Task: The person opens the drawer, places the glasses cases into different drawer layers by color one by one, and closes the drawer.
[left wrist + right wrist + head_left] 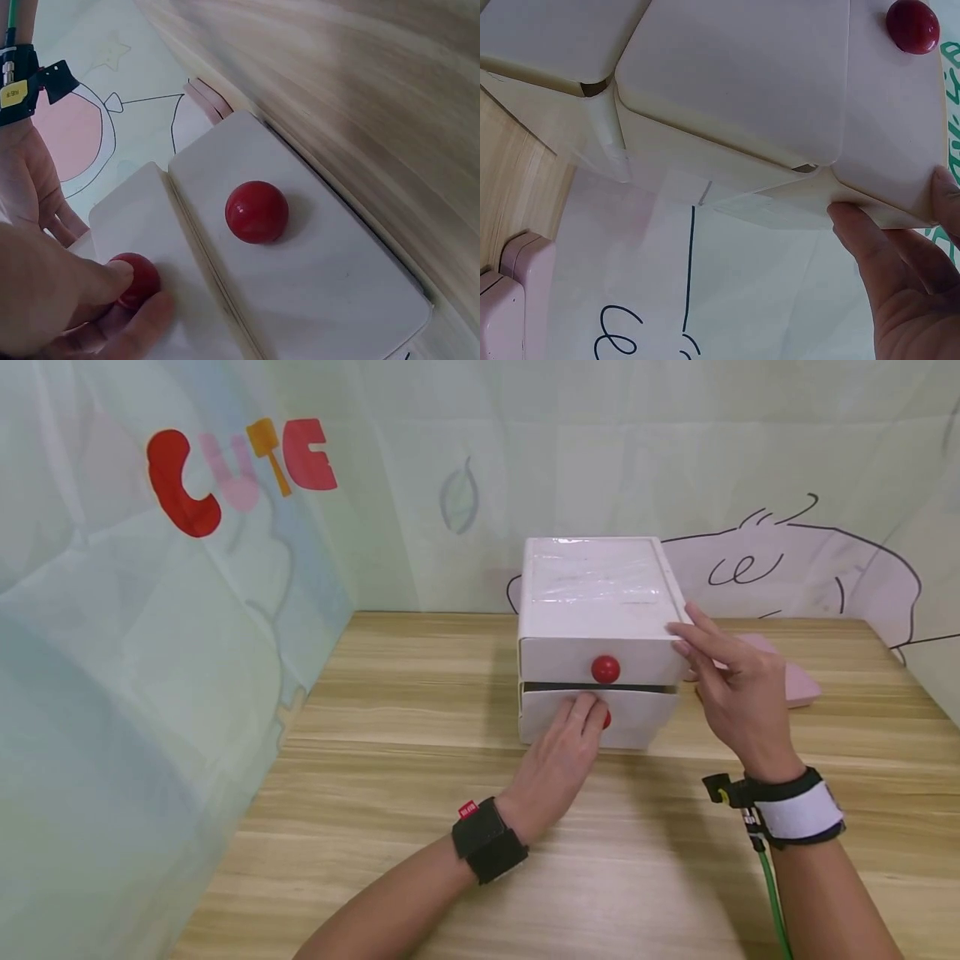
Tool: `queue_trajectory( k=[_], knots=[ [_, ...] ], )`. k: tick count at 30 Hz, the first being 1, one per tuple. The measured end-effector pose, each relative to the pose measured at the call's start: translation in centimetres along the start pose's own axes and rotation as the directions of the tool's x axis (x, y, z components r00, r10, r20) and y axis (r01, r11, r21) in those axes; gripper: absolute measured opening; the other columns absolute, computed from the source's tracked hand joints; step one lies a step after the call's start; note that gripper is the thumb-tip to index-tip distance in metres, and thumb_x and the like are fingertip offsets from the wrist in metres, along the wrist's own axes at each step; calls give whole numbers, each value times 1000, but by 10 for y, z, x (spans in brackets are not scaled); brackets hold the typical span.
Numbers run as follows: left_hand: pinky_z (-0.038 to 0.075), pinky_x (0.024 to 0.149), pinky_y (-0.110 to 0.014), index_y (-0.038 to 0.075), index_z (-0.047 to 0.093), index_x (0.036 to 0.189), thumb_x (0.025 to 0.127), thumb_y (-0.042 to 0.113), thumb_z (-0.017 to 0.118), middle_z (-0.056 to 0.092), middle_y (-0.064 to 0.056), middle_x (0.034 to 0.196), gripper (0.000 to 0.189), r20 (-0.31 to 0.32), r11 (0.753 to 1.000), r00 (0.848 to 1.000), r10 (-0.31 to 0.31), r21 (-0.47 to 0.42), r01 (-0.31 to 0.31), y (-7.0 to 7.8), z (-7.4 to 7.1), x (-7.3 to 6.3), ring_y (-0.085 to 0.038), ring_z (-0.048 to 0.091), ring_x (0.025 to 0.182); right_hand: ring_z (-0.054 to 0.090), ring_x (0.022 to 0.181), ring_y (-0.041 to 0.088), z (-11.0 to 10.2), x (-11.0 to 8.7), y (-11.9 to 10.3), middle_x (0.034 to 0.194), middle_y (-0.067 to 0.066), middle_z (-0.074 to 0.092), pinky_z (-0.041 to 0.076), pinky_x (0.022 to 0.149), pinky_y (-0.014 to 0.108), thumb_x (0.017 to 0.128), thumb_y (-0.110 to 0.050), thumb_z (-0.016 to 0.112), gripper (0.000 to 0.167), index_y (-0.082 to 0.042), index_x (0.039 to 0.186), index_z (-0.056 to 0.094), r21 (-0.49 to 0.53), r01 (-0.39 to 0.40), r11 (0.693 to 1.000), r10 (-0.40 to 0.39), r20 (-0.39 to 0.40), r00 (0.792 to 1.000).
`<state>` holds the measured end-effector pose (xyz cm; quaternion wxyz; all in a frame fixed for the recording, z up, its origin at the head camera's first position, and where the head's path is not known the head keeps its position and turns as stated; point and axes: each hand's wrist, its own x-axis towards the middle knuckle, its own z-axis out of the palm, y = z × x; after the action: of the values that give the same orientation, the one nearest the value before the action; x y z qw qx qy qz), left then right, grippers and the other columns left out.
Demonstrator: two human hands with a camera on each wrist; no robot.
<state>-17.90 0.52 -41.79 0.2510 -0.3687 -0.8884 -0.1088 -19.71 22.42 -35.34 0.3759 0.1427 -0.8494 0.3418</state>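
Observation:
A small white drawer box with red ball knobs stands on the wooden table. My left hand is at its front, its fingers on the lower knob seen in the head view. In the left wrist view, thumb and fingers pinch that red knob, while another red knob sits nearer the table. A dark gap shows above the drawer front under my left hand. My right hand holds the box's upper right front corner; in the right wrist view its thumb touches the front and its fingers the side.
Behind my right hand lies a pink object on the table, partly hidden. Printed cloth hangs at the back and left. A green cable runs from the right wrist strap.

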Motion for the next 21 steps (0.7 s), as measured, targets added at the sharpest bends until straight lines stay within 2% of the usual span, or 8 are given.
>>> queue_trajectory(
  k=[10, 21],
  knots=[
    [50, 99, -18, 0, 51, 138, 92, -2, 66, 49, -8, 134, 48, 14, 999, 1000, 22, 29, -22, -7, 4, 0, -17, 51, 113, 70, 107, 34, 0, -1, 0, 139, 7, 61, 44, 74, -1, 91, -4, 72, 30, -12, 119, 76, -9, 3, 1000, -3, 1, 1000],
    [49, 102, -21, -1, 49, 141, 92, -2, 66, 48, -11, 138, 52, 21, 999, 999, 36, 35, -37, -11, 7, 2, -18, 51, 117, 68, 115, 35, 0, 0, 0, 138, 7, 62, 43, 77, -1, 91, -2, 72, 30, -11, 119, 76, 10, 2, 1000, -2, 4, 1000]
  ],
)
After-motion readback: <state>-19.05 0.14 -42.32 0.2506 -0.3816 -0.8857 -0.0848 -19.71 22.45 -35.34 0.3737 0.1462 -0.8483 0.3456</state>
